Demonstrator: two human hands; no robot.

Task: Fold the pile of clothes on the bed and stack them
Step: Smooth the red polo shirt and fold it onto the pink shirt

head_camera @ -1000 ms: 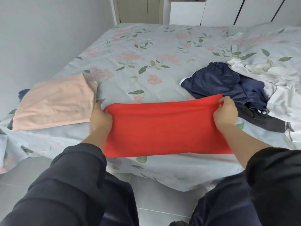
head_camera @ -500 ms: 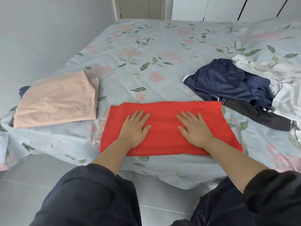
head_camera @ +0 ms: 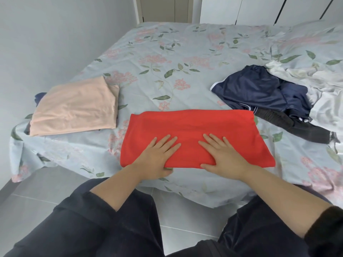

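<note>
Squarely at the near edge of the bed (head_camera: 167,58), the folded red garment (head_camera: 194,125) lay under the left hand (head_camera: 157,158) and right hand (head_camera: 224,156), both pressed flat with straight fingers, a small gap between them, while a folded peach garment (head_camera: 74,106) sat to its left and an unfolded pile of clothes (head_camera: 259,89) to its right.

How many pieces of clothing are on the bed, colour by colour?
Red: 1, the red garment
Peach: 1, the folded peach garment
Navy: 2, the navy shorts and a navy piece peeking from under the peach one
Dark grey: 1, the dark grey garment
White: 1 crumpled white heap, pieces unclear
Total: at least 6
</note>
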